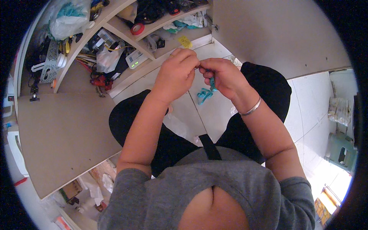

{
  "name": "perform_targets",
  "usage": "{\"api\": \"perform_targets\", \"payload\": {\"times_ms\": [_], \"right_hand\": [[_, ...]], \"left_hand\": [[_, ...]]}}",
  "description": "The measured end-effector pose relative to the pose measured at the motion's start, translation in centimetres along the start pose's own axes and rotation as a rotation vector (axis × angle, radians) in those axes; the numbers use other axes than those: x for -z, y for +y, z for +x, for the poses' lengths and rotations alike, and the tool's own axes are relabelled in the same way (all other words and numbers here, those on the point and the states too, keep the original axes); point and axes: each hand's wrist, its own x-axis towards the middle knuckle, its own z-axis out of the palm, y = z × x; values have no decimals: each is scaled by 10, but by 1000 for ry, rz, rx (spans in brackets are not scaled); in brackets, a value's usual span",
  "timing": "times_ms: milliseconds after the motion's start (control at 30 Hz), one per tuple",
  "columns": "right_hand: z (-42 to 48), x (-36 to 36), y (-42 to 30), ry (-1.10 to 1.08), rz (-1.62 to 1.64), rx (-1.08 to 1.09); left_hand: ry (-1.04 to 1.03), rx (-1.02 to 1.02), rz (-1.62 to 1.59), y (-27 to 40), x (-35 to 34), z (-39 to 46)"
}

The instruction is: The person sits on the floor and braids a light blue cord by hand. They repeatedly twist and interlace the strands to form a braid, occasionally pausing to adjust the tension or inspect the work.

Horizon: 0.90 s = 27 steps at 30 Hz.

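My left hand [179,74] and my right hand [225,76] meet at the fingertips in front of the open cabinet [126,83]. Curled fingers of my right hand grip a crumpled teal plastic strip [212,83], whose loose end dangles below over the floor tiles. The left fingers are bent and pinched against the right fingertips. Whatever lies between the fingertips is too small and covered to make out.
Cabinet doors stand open at left [66,138] and right [276,34]. Shelves hold a red tape roll [137,29], a white device with green lights [136,59], a yellow label [185,42] and a plastic bag [69,21]. A green plastic stool [340,152] stands far right.
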Motion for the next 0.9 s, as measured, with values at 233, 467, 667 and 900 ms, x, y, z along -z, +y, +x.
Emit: {"api": "perform_targets", "payload": {"times_ms": [233, 467, 667, 900], "right_hand": [[-3, -4, -3, -23, 7, 15], [-3, -7, -4, -37, -33, 19], [-7, -7, -16, -164, 54, 11], [-5, 2, -12, -53, -235, 65]], "left_hand": [[-46, 154, -43, 3, 6, 0], [-15, 157, -72, 8, 2, -1], [119, 334, -699, -5, -4, -6], [-102, 113, -72, 1, 16, 3]]}}
